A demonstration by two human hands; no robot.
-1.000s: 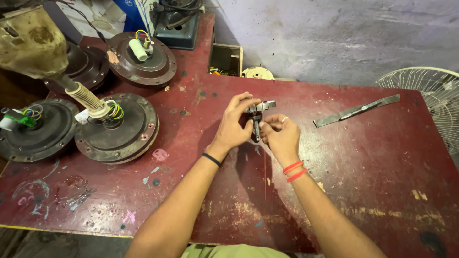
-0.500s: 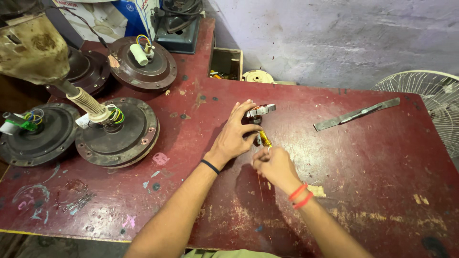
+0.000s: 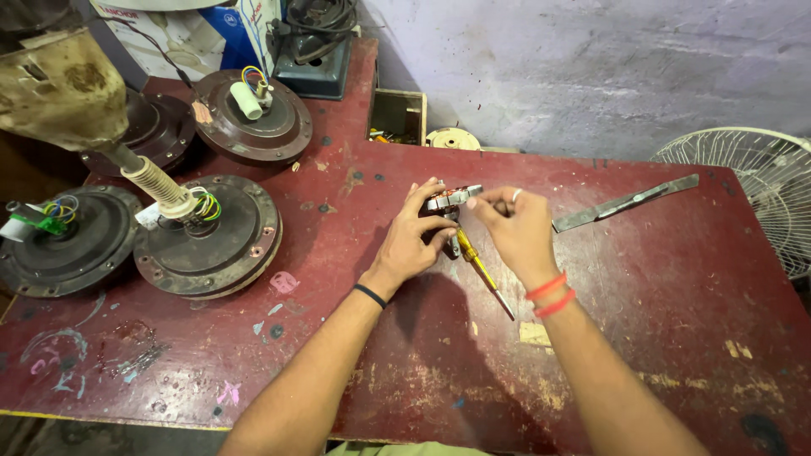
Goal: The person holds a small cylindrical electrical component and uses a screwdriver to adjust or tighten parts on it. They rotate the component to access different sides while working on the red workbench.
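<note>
A small metal part (image 3: 452, 200) with copper windings is sitting between both hands, just above the middle of the bench (image 3: 676, 295). The left hand (image 3: 414, 241) is curling its fingers around the part from the left and underneath, gripping it. The right hand (image 3: 517, 230) is closing thumb and forefinger on the part's right end; a ring is showing on one finger and two red bands are circling the wrist, while a black band is circling the left wrist. A screwdriver (image 3: 480, 266) with a yellow handle is lying slanted just below the part, its upper end hidden between the hands, so whether either hand is holding it cannot be told. To the right, a long flat metal strip (image 3: 625, 203) is lying on the bench, apart from the hands. Beyond the bench's right edge a white fan guard (image 3: 760, 181) is showing. To the left, three round dark fan motors (image 3: 211, 245) are resting on the bench, coloured wires sprouting from their centres, and a dirty cream-coloured cover (image 3: 63, 93) on a stem is standing over the nearest one. Behind the bench an open wooden box (image 3: 397, 118) is holding small bits.
</note>
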